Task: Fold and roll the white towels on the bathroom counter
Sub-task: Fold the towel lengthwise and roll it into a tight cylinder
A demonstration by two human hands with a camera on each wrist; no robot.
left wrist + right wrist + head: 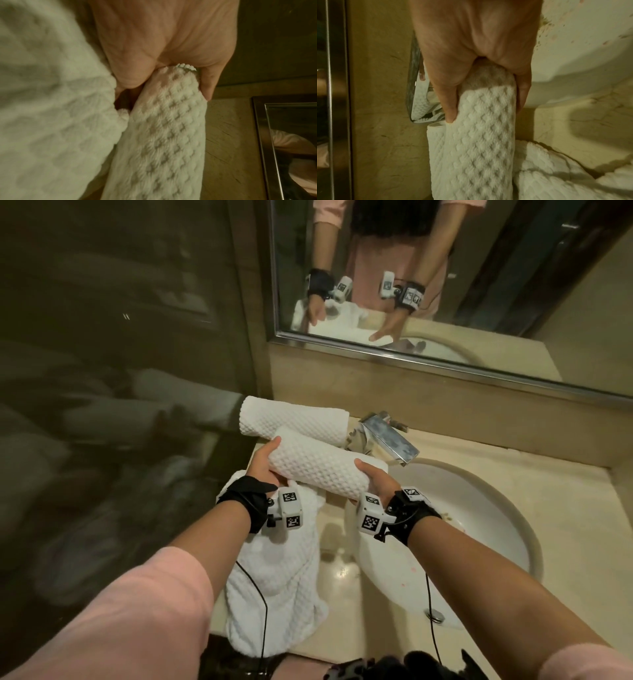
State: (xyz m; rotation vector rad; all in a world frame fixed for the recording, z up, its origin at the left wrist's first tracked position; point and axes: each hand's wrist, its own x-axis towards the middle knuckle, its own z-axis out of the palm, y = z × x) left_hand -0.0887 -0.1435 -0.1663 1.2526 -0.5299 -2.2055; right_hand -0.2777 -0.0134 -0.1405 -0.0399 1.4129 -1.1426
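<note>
White waffle-weave cloth fills the middle: a rolled towel [317,465] is up off the counter [561,508], carried at both ends. The left hand [263,465] cups the far-left end, thumb over the top and fingers [210,86] wrapped underneath; the right hand [376,479] clamps the near-right end, thumb [450,108] pressed into the weave. Behind it, a second rolled towel [294,416] lies against the back wall, just beside the chrome faucet [387,436]. Below the hands, a loose unfolded towel [277,583] sprawls on the counter's front edge, left of the sink basin [479,525]. The mirror [445,285] above reflects both hands.
</note>
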